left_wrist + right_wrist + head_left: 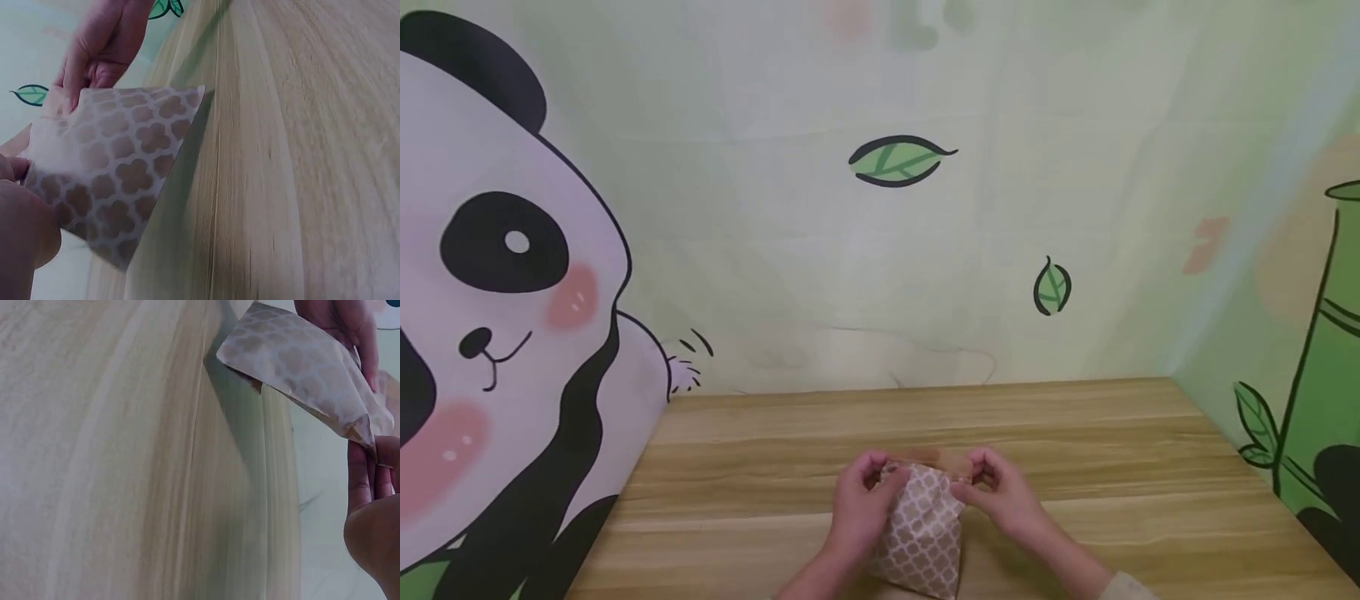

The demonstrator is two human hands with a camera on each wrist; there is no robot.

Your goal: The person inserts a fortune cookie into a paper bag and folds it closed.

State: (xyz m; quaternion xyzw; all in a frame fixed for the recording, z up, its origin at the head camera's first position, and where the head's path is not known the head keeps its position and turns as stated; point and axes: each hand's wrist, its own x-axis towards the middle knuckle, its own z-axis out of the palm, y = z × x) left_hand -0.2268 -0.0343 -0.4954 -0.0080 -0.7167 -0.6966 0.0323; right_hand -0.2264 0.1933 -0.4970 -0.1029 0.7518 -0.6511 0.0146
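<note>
Head view: bag (922, 533) sits at the near middle of the table (760, 450), its lower end close to the bottom of frame. Left hand (861, 504) pinches its upper left corner, right hand (1003, 496) its upper right, thumbs toward the camera, fingers curled behind; brown flap (955, 463) shows between them. Wood runs out to both sides of the hands and behind the bag up to the backdrop (737, 208). Left table edge meets the panda print (512, 250), right edge the wall with the bamboo print (1322, 333); leaf print (898, 161) on the back. Pale sleeve at right forearm (1126, 587). Left wrist view: bag slants out from the hands over the table, shadow beside its long edge; can't tell if the far corner touches wood. Left fingers partly cut off at frame edge, right thumb on the bag's top side. Right wrist view: right thumb and fingers squeeze a creased corner, left hand at the opposite side; bag's underside edge shows brown, part of it lifted. Wood fills the left side of frame.
</note>
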